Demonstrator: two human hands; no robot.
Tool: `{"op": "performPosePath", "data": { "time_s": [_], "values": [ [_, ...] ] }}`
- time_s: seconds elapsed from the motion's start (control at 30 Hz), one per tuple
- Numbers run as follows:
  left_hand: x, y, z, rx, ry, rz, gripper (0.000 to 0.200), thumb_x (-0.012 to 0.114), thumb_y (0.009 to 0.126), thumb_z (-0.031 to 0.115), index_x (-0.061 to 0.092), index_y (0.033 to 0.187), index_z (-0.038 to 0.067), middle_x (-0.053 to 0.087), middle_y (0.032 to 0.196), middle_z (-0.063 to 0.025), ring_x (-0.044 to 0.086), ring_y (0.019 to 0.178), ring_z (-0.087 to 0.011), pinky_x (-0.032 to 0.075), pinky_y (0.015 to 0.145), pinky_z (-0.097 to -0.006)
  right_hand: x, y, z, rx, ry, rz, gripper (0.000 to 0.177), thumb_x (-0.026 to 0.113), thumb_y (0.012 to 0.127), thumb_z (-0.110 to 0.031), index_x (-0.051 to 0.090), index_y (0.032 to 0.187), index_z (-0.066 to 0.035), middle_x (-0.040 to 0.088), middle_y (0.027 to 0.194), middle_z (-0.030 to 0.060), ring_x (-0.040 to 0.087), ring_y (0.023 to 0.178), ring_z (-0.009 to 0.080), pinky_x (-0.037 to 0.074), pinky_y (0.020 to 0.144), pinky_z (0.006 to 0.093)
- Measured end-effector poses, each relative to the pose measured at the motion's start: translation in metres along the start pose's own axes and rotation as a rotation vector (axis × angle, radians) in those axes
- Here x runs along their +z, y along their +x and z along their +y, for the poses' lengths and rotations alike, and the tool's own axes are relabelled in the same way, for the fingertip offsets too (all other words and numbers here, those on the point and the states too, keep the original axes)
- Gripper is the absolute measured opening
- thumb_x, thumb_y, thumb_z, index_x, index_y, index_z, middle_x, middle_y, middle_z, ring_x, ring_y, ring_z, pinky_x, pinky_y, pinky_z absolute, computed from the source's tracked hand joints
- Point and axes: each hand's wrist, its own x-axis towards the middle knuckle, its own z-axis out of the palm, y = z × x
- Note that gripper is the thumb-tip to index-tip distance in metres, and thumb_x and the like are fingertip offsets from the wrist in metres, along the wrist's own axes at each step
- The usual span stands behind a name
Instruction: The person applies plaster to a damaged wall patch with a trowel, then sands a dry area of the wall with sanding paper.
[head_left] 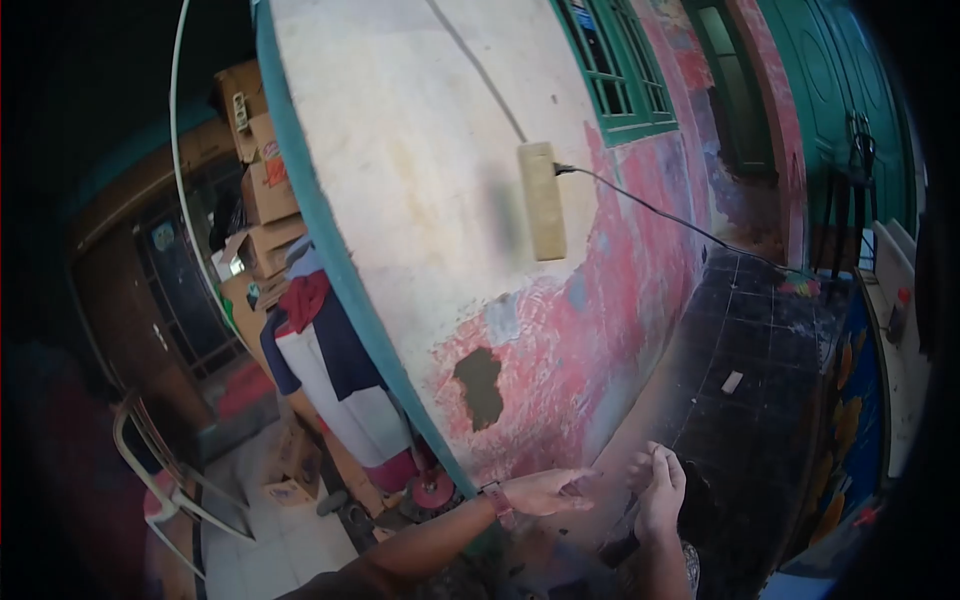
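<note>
Left grip [548,492] and right grip [660,495], loosely open and seemingly empty near 5 o'clock, front a wall [560,400], likely rigid with brittle paint, best held at its teal corner [330,250].

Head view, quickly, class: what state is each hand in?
Left hand: loosely open, nothing visible held.
Right hand: partly curled, blurred; whether it holds anything cannot be told.

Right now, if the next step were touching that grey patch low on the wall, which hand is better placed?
Probably the left hand: in this view it appears nearer the grey patch, below and right of it. The right hand is farther across, against the dark tiled floor.
</note>
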Motion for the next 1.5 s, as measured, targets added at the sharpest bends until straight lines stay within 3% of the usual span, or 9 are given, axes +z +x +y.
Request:
{"op": "performPosePath", "data": {
  "time_s": [0.23, 0.6, 0.8, 0.83, 0.93, 1.0, 1.03, 1.2, 1.5],
  "values": [
    [0.014, -0.044, -0.078, -0.198, 0.646, -0.225, 0.079, 0.072, 0.096, 0.050, 0.048, 0.153, 0.000, 0.065, 0.136, -0.0247, 0.067, 0.121, -0.0380, 0.052, 0.104, -0.0451, 0.034, -0.020, 0.022, -0.042, -0.172, 0.036, 0.031, 0.051, 0.113, -0.034, 0.064, 0.123, -0.007, 0.068, 0.093, 0.0035, 0.063, 0.076, 0.0131, 0.051, 0.066, 0.0289],
    [0.008, -0.069, -0.054, -0.082, 0.487, -0.009, 0.075, 0.070, 0.093, 0.048, 0.053, 0.148, 0.000, 0.063, 0.140, -0.0266, 0.062, 0.128, -0.0422, 0.048, 0.109, -0.0494, 0.050, 0.034, 0.106, 0.197, 0.016, 0.261, 0.046, 0.053, 0.109, -0.052, 0.063, 0.119, -0.009, 0.067, 0.099, 0.0071, 0.066, 0.077, 0.0211, 0.053, 0.068, 0.0355],
    [0.012, -0.071, -0.073, 0.122, 0.414, 0.114, 0.074, 0.071, 0.094, 0.044, 0.051, 0.149, -0.001, 0.063, 0.140, -0.0261, 0.062, 0.129, -0.0414, 0.048, 0.110, -0.0478, -0.065, 0.004, 0.282, 0.262, -0.692, 0.544, 0.043, 0.053, 0.109, -0.044, 0.065, 0.106, -0.002, 0.068, 0.084, 0.0120, 0.068, 0.071, 0.0196, 0.052, 0.056, 0.0356],
    [0.005, -0.076, -0.059, 0.060, 0.407, 0.071, 0.072, 0.071, 0.094, 0.043, 0.052, 0.148, -0.002, 0.064, 0.140, -0.0258, 0.062, 0.128, -0.0413, 0.049, 0.109, -0.0473, -0.101, -0.002, 0.317, 0.335, -0.745, 0.642, 0.046, 0.060, 0.104, -0.041, 0.071, 0.104, 0.004, 0.073, 0.098, 0.0224, 0.073, 0.090, 0.0320, 0.057, 0.079, 0.0473],
    [-0.008, -0.084, -0.055, -0.016, 0.357, 0.039, 0.068, 0.072, 0.094, 0.038, 0.054, 0.146, -0.002, 0.065, 0.137, -0.0251, 0.064, 0.126, -0.0403, 0.050, 0.106, -0.0467, -0.193, -0.065, 0.408, 0.089, -1.279, 0.693, 0.041, 0.057, 0.104, -0.041, 0.066, 0.093, -0.002, 0.067, 0.078, 0.0133, 0.067, 0.065, 0.0251, 0.052, 0.056, 0.0469],
    [-0.006, -0.092, -0.071, 0.046, 0.358, 0.109, 0.068, 0.074, 0.093, 0.037, 0.054, 0.145, -0.001, 0.067, 0.134, -0.0250, 0.065, 0.124, -0.0392, 0.051, 0.105, -0.0470, -0.151, -0.105, 0.350, 0.909, -0.676, 0.880, 0.032, 0.060, 0.100, -0.034, 0.069, 0.095, -0.005, 0.068, 0.082, 0.0139, 0.068, 0.073, 0.0320, 0.055, 0.064, 0.0498],
    [-0.003, -0.098, -0.072, -0.019, 0.341, 0.097, 0.067, 0.075, 0.093, 0.036, 0.054, 0.145, -0.001, 0.068, 0.132, -0.0246, 0.065, 0.124, -0.0389, 0.051, 0.104, -0.0470, -0.228, -0.117, 0.435, 0.942, -0.718, 0.885, 0.026, 0.060, 0.098, -0.030, 0.071, 0.102, -0.007, 0.068, 0.089, 0.0141, 0.068, 0.078, 0.0346, 0.057, 0.073, 0.0485],
    [-0.025, -0.099, -0.045, -0.157, 0.321, 0.069, 0.065, 0.076, 0.093, 0.033, 0.055, 0.145, -0.001, 0.071, 0.128, -0.0229, 0.067, 0.122, -0.0375, 0.051, 0.104, -0.0458, -0.324, -0.169, 0.546, 0.998, -1.135, 0.037, 0.056, 0.077, 0.083, -0.033, 0.063, 0.125, 0.002, 0.065, 0.133, 0.0244, 0.066, 0.119, 0.0397, 0.052, 0.102, 0.0471],
    [-0.011, -0.081, -0.039, -0.169, 0.310, -0.050, 0.060, 0.074, 0.096, 0.033, 0.057, 0.142, -0.001, 0.073, 0.121, -0.0219, 0.068, 0.116, -0.0390, 0.052, 0.101, -0.0457, -0.156, -0.166, 0.416, 1.249, -1.067, 0.948, 0.102, 0.088, 0.076, -0.029, 0.026, 0.154, -0.007, 0.040, 0.146, 0.0219, 0.052, 0.133, 0.0431, 0.044, 0.114, 0.0520]
  ]
}}
